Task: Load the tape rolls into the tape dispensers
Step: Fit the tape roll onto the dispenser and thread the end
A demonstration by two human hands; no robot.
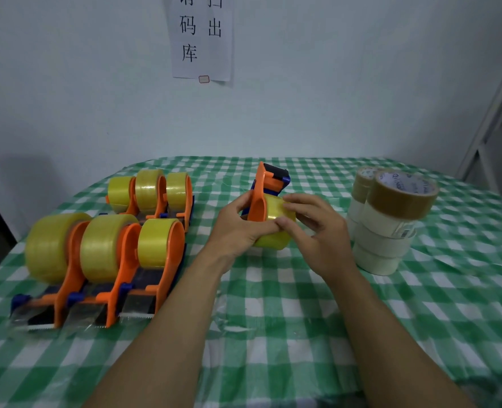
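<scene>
Fingers [298, 201] of the right hand [320, 234] curled over the yellow tape roll [272, 242], thumb pinching its near side. The left hand [235, 231] gripped the orange dispenser [258, 201]. On the checked table [273, 319], six loaded dispensers [105, 254] sat at the left and a stack of spare rolls [391, 231] at the right, with the held dispenser between them. Its roll looked seated on the hub. Done well, the right hand would likely press it flush, then pick out the free end for threading.

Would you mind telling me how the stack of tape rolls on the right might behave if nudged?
The stack would probably topple: its rolls sit offset, and the brown roll on top leans. Loose rolls are round, so they may roll off.
</scene>
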